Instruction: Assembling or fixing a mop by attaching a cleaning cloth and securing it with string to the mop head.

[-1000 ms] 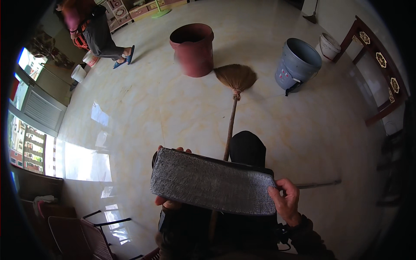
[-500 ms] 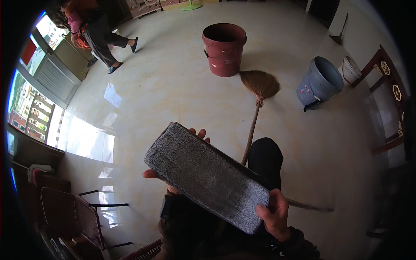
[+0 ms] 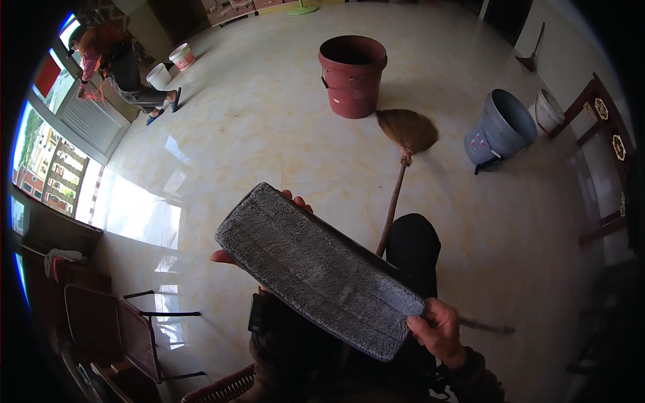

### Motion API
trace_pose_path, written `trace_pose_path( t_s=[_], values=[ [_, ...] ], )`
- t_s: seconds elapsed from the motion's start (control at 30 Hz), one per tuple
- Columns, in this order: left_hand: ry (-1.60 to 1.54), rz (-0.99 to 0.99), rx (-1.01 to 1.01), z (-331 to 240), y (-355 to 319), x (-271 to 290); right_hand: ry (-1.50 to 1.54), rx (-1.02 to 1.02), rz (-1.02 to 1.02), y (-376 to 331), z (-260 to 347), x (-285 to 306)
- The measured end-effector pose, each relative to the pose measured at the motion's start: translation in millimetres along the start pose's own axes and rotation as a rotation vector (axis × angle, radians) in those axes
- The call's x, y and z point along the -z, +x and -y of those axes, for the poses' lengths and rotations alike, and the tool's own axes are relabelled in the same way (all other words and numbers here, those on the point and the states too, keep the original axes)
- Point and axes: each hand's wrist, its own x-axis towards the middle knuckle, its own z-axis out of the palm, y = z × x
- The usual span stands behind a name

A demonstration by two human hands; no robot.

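Observation:
A grey, fuzzy flat mop pad (image 3: 316, 272) slants across my lap, its long face turned up toward me. My left hand (image 3: 297, 201) supports the far left end from beneath; its fingertips show past the upper edge and its thumb by the lower edge, while the palm is hidden. At the lower right end, my right hand (image 3: 440, 330) pinches the corner between thumb and fingers. Just beyond the pad lies a straw broom (image 3: 408, 131), its wooden handle running toward my dark-trousered knee.
A red bucket (image 3: 353, 79) stands ahead, with a blue-grey bucket (image 3: 498, 131) and a white tub (image 3: 547, 111) to the right. A woven chair (image 3: 114, 329) is at lower left. Another person (image 3: 121, 70) bends by the door, near two white buckets (image 3: 181, 58). A dark wooden chair (image 3: 598, 148) edges the right.
The mop pad has shifted slightly left, still in both hands; my right hand's grip has moved a little up and right. The other person has stepped toward the door, uncovering the two white buckets.

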Motion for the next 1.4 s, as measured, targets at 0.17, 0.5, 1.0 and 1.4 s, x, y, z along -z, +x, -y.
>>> trace_pose_path(
  t_s=[0.17,0.5,1.0,1.4],
  values=[
    [0.009,0.059,0.033,1,-2,10,-0.394,0.425,0.064,-12,30,-3],
    [0.129,0.088,-0.040,-1,-2,7,0.103,0.169,-0.322,3,23,-11],
    [0.326,-0.454,-0.075,-16,-36,2,0.209,-0.013,-0.173,16,-10,-14],
    [0.308,-0.347,-0.033,-1,-45,2,0.057,0.271,-0.155,-5,66,-4]
  ],
)
